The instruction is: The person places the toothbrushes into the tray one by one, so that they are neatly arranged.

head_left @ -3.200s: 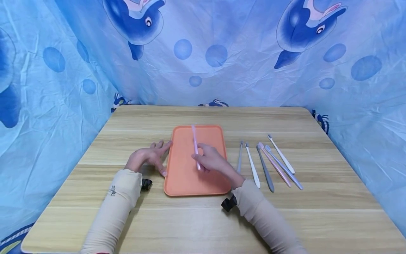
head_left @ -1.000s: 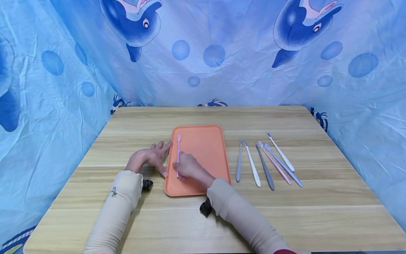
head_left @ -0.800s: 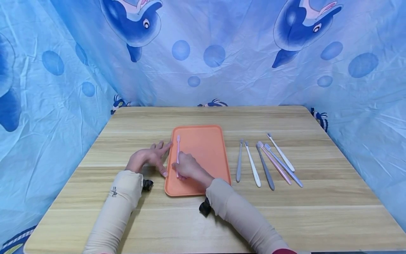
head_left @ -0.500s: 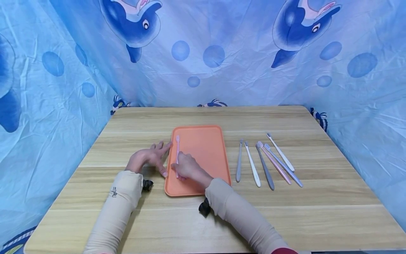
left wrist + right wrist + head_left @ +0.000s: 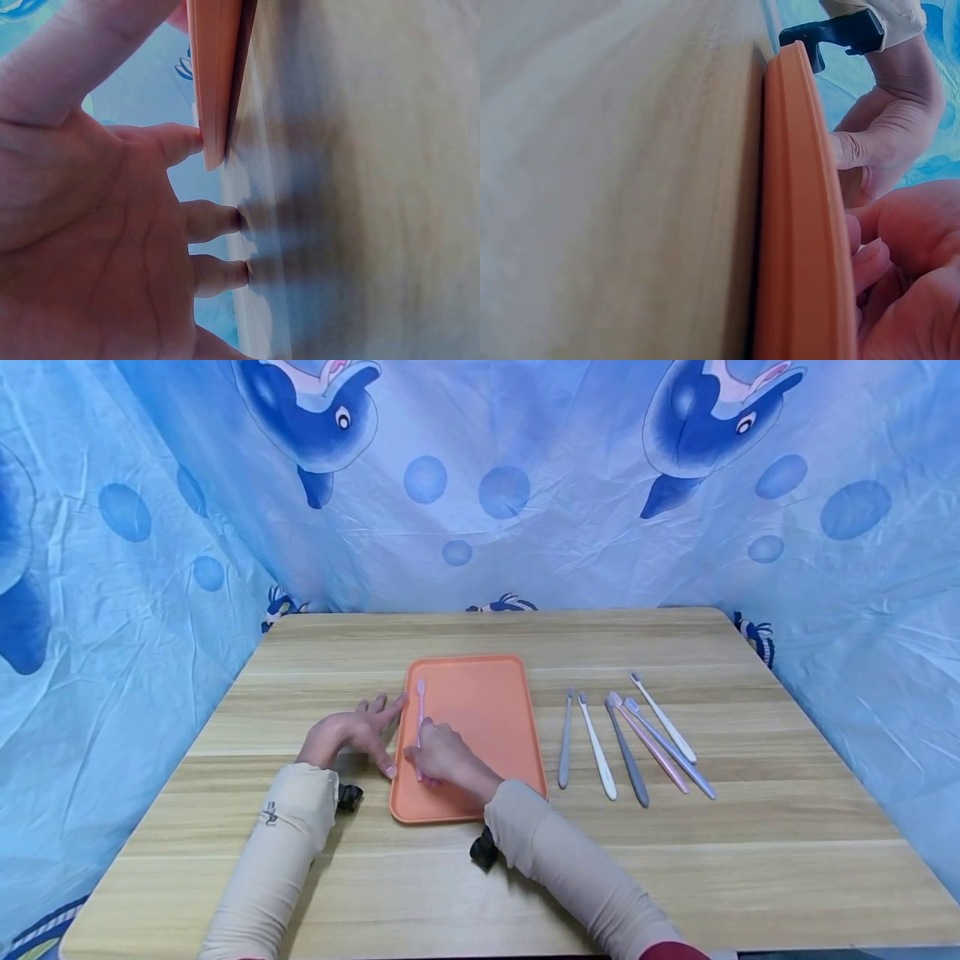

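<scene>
- Along the left side of the orange tray (image 5: 480, 693), just within its rim, is a pink toothbrush (image 5: 421, 703), head toward the tray's far end. From where I stand I can't tell whether it rests fully on the tray's floor.
- Over that same side of the tray, the right hand (image 5: 447, 755) has its fingers curled in, pinching the toothbrush by its handle; the head end is left free, probably so the brush can be kept in line with the rim.
- Outside the tray's left rim, the left hand (image 5: 354, 735) is spread, thumb and forefinger at the edge, other fingertips seemingly down on the surface (image 5: 750, 877). I take that as steadying the tray against sliding.
- Just right of the tray lies a grey toothbrush (image 5: 566, 743), then a white toothbrush (image 5: 597, 747). Farther right come a dark grey toothbrush (image 5: 628, 756), a second pink one (image 5: 656, 752), a blue one (image 5: 675, 756) and another white one (image 5: 666, 720). All their handles point toward the tray's near side, handy for picking up, I'd guess.
- Across the tray's near right corner comes the right forearm in its pale sleeve (image 5: 570, 864), partly blocking that corner; the right hand hides much of the held handle.
- Beyond the tray's far end, a blue dolphin sheet (image 5: 465, 510) hangs behind the surface, well apart.
</scene>
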`<control>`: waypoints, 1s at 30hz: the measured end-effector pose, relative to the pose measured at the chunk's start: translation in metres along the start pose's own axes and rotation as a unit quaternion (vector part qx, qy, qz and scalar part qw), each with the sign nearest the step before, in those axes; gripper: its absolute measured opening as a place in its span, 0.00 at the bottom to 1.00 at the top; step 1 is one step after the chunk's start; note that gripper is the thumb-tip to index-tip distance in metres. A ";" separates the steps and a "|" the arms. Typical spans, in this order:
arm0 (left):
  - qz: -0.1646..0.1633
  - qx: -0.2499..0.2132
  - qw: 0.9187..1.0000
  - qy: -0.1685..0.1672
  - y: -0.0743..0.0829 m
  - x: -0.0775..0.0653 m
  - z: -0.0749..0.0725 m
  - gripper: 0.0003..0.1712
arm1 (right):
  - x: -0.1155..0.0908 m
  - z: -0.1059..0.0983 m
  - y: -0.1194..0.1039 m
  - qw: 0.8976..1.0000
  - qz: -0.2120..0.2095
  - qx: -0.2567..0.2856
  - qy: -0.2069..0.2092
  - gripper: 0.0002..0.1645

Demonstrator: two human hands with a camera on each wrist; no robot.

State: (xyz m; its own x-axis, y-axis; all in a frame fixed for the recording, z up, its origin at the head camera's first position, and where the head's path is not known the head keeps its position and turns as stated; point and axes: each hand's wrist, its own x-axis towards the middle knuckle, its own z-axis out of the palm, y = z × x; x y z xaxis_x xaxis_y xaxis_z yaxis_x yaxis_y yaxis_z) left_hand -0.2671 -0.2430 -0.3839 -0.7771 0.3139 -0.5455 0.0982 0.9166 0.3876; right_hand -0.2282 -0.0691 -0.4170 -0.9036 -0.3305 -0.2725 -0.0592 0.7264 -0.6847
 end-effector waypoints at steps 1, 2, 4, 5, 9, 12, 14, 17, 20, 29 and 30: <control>0.001 0.001 1.000 0.000 0.000 0.000 0.000 0.84 | 0.000 0.000 0.000 1.000 0.000 -0.003 -0.001 0.28; 0.002 0.003 1.000 0.000 0.000 0.001 0.000 0.84 | 0.000 0.000 0.000 1.000 -0.001 -0.007 -0.001 0.28; 0.003 0.005 1.000 -0.001 0.000 0.001 0.000 0.84 | 0.000 -0.001 0.000 1.000 -0.004 -0.012 0.000 0.27; 0.003 0.006 1.000 -0.002 0.000 0.001 0.000 0.83 | 0.000 -0.001 0.001 1.000 -0.005 -0.014 0.001 0.27; -0.001 0.007 1.000 -0.003 0.000 0.001 0.000 0.84 | -0.001 -0.002 0.002 1.000 -0.014 -0.007 0.001 0.24; 0.000 0.008 1.000 -0.003 -0.001 0.001 0.001 0.84 | -0.003 -0.003 0.003 1.000 -0.022 0.007 0.000 0.22; 0.001 0.011 1.000 -0.002 -0.001 0.002 0.000 0.84 | -0.004 -0.005 0.003 0.999 -0.033 0.015 0.000 0.20; 0.002 0.013 1.000 0.000 0.000 0.002 0.000 0.84 | -0.007 -0.010 0.002 0.998 -0.056 0.019 0.007 0.20; -0.001 0.011 1.000 0.000 0.000 0.002 0.000 0.84 | -0.011 -0.015 0.001 0.997 -0.080 0.017 0.013 0.23; 0.003 0.011 1.000 0.001 -0.001 0.003 0.001 0.83 | -0.025 -0.032 -0.003 0.998 -0.055 0.011 0.012 0.43; 0.004 0.012 1.000 0.001 -0.001 0.003 0.001 0.83 | -0.027 -0.035 -0.003 0.999 -0.049 0.011 0.011 0.44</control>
State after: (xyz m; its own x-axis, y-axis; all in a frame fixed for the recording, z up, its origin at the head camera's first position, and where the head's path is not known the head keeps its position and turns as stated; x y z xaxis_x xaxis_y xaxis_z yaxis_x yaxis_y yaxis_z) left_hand -0.2687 -0.2424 -0.3868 -0.7771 0.3201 -0.5419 0.1180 0.9199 0.3741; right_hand -0.2187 -0.0418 -0.3842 -0.9029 -0.3859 -0.1894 -0.1380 0.6774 -0.7225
